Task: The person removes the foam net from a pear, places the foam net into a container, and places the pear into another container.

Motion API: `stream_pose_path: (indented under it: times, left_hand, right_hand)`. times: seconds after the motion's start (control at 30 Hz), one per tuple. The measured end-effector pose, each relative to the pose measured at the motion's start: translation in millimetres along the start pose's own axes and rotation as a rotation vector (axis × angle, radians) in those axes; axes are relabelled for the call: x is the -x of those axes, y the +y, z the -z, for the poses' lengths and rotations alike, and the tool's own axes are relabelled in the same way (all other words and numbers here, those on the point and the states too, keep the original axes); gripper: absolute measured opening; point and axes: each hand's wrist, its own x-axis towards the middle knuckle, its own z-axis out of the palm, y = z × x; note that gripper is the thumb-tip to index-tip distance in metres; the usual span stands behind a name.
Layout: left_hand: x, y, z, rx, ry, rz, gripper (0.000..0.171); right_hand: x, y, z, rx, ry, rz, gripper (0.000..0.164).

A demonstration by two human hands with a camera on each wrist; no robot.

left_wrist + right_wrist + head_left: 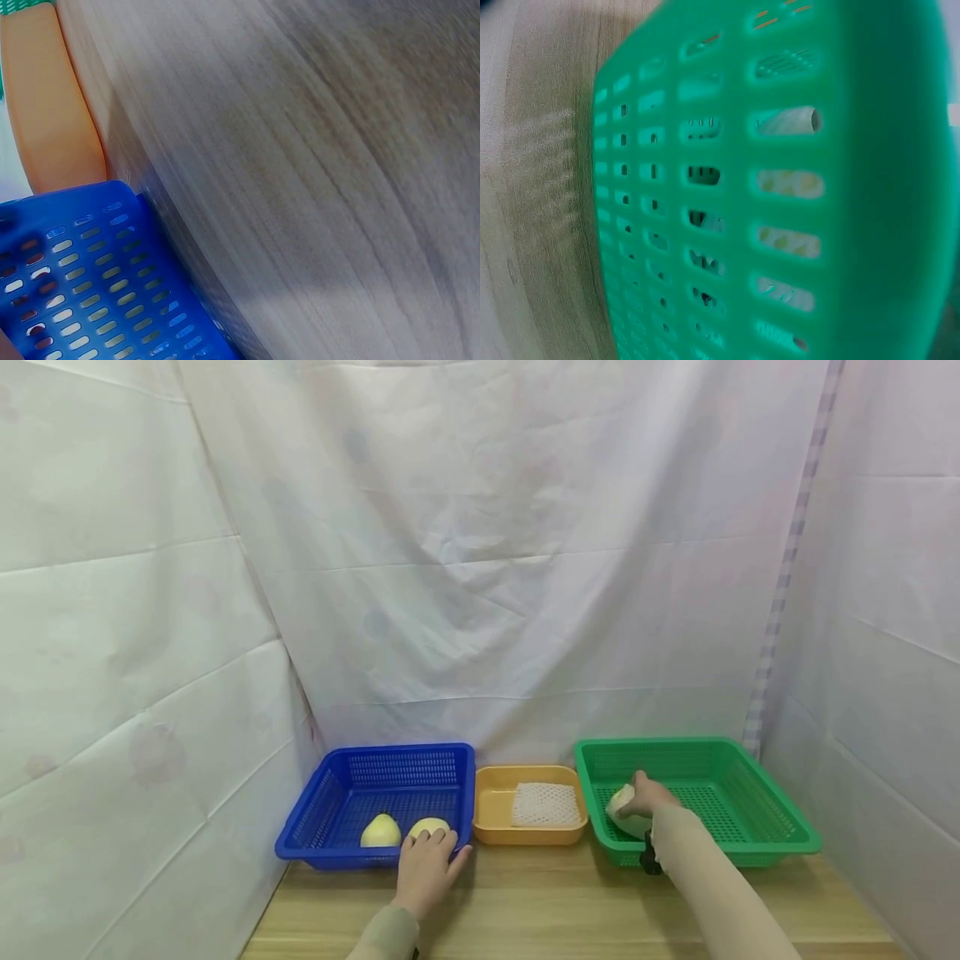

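Note:
Two pale yellow pears lie near the front wall of the blue basket [375, 852]: a left pear [381, 831] and a right pear [430, 825]. My left hand [429, 870] reaches over the front rim, fingertips at the right pear and thumb spread to the side. Inside the green basket [765, 850], at its left, my right hand [648, 797] grips a pear in a white foam net [628, 814]. Parts of that netted pear [789, 184] show through the basket's slots in the right wrist view. The left wrist view shows almost nothing of the left hand.
Between the baskets stands a shallow orange tray [528, 837] with a flat white foam net [545, 804] in it. All three containers stand on a wooden table [540, 902]. White cloth [465, 610] hangs behind and at both sides.

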Motion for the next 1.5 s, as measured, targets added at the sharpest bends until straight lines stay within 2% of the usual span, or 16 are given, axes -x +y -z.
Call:
stream_pose_path:
  times: [0.2,0.5,0.73,0.9,1.17,1.5]
  left_hand:
    - [-0.3,0.1,-1.6,0.003,-0.009,0.008,0.041]
    - [-0.6,1.0,-1.3,-0.006,-0.009,0.012,0.039]
    - [-0.9,1.4,-0.2,-0.005,-0.020,0.014,0.049]
    - [-0.9,0.9,-0.8,-0.005,-0.024,0.017,0.049]
    - [-0.2,2.0,-0.3,0.001,-0.017,0.021,0.030]
    - [-1.2,2.7,1.4,0.006,-0.030,0.025,0.036]
  right_hand:
    - [0.6,-0.7,-0.1,0.083,-0.013,0.005,0.089]
    - [-2.3,2.5,-5.0,0.013,-0.052,-0.004,0.097]
    - [-4.0,5.3,-9.6,-0.043,-0.067,0.030,0.095]
    - [-3.8,4.3,-11.1,-0.016,-0.060,0.035,0.096]
    - [-4.3,3.7,-14.2,0.008,-0.053,0.041,0.098]
    - [-0.3,0.4,-11.3,-0.008,-0.045,0.041,0.096]
